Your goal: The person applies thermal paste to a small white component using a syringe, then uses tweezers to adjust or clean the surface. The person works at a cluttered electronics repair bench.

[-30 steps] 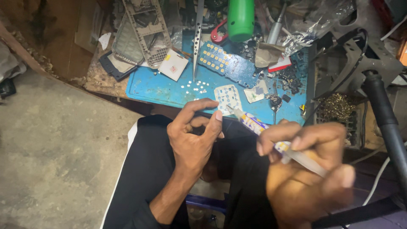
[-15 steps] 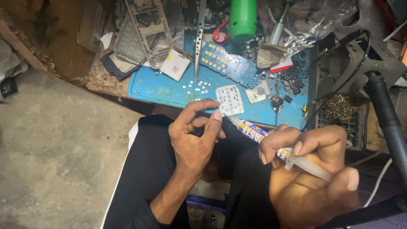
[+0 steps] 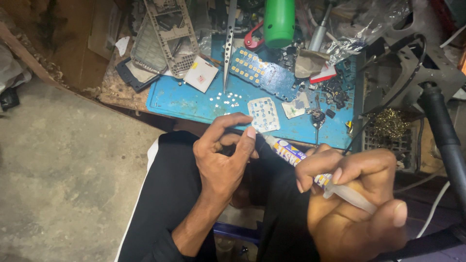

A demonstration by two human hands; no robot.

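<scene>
The right hand [image 3: 354,204] is gripping a clear plastic syringe-style tube with a yellow and blue label [image 3: 310,167], its fingers [image 3: 340,167] clamped around the barrel and the thumb lying along the rear end. The tube is slanting up toward the left hand [image 3: 223,157], with its tip reaching the fingertips there, just off the near edge of the desk. The left hand is hovering over the black-trousered lap [image 3: 174,194], thumb and forefinger pinched together at the tube's tip; whether anything small sits between them is too fine to tell. On the blue rubber work mat [image 3: 179,99] covering the desk, a pale translucent keypad membrane [image 3: 264,114] is lying near the near edge, with tiny silver metal domes [image 3: 225,99] scattered just left of it. Further back, a blue circuit board with gold contact pads [image 3: 259,73] is lying beside long steel tweezers [image 3: 229,43].
</scene>
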